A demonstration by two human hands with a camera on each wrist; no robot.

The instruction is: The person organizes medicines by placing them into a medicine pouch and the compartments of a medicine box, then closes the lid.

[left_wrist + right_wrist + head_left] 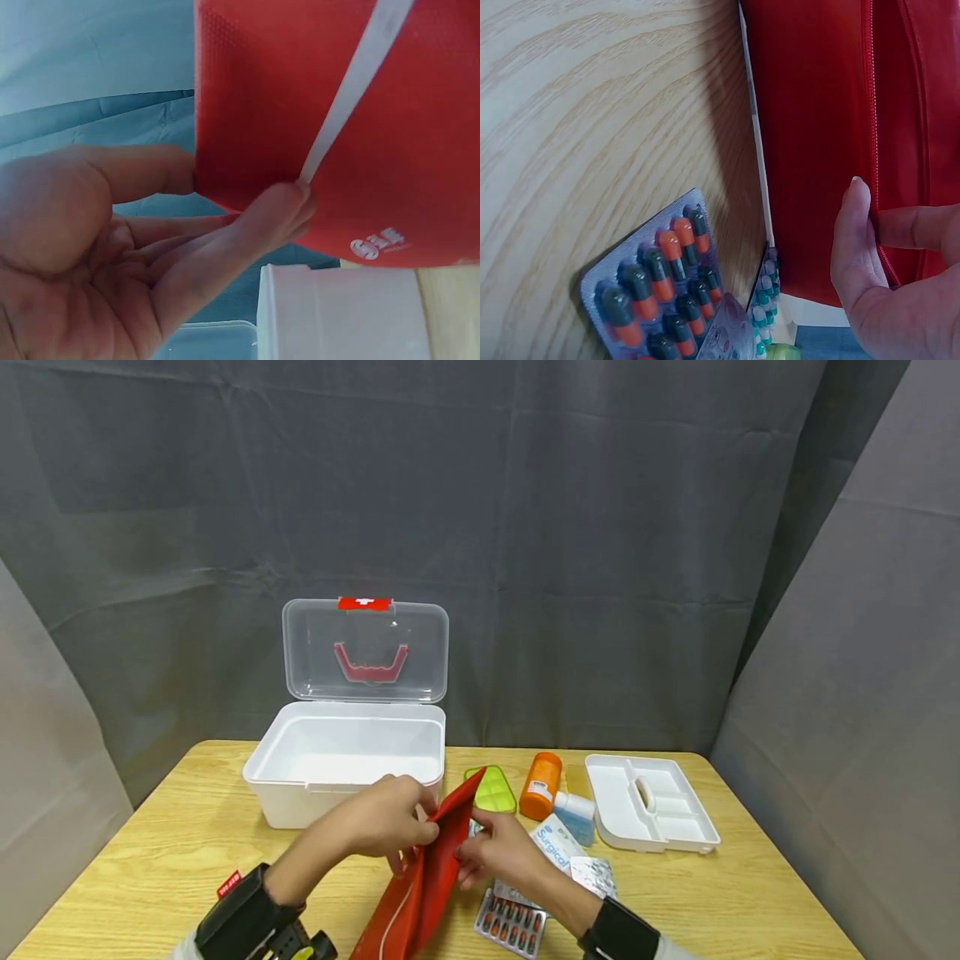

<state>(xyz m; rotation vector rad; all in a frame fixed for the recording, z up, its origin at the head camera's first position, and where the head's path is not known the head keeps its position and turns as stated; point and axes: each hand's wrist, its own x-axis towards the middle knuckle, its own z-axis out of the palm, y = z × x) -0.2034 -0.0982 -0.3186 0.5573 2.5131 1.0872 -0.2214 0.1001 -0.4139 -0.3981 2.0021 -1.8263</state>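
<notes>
Head view: both hands hold a red zip pouch [423, 881] upright over the near middle of the wooden table [750, 893]. The left hand [386, 827] pinches the pouch's upper edge between thumb and fingers; the left wrist view confirms the thumb on one face and the fingertips [289, 206] on the other, beside a white stripe. The right hand [498, 852] grips the opposite edge; the right wrist view shows its thumb [855, 232] lying along the zip line, with the other fingers curled behind the fabric.

Findings, in my judgement:

1. The pouch is carried only at its top edges. Loss of either pinch would let it sag or drop onto the blister pack of orange-and-dark capsules [512, 925] directly near-right of it.
2. A silver blister strip [594, 875] and a packet marked "Surgical" [555, 843] lie close under the right forearm; a sweep of that arm could push them off position.
3. The green pill organiser [491, 789], orange pill bottle [542, 787] and small blue-and-white bottle [576, 814] stand just beyond the pouch; a forward swing could topple the bottles.
4. The open white first-aid box [345, 760] at far left and the white divider tray [648, 802] at far right are apart from the hands; low risk.
</notes>
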